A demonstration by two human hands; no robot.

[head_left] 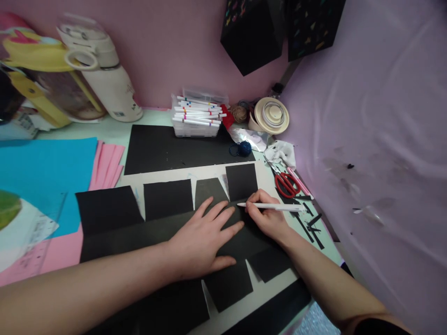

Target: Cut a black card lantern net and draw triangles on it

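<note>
A large sheet of black cardstock (132,239) lies across the table, with flaps cut along its far and near edges and narrow wedge gaps between them. My left hand (206,237) rests flat on the middle of it, fingers spread. In my right hand (267,216) is a slim white pen (275,206), gripped near its dark tip. That tip points left and meets the black sheet, or hovers just over it, close to the base of the far right flap. Under the sheet shows a pale board (209,170).
Red-handled scissors (287,184) and black paper scraps (310,228) lie at right. Behind stand a clear box of white markers (197,118), a blue yarn ball (244,148) and a white bottle (118,88). Blue paper (45,163) and a clear ruler (45,246) are at left.
</note>
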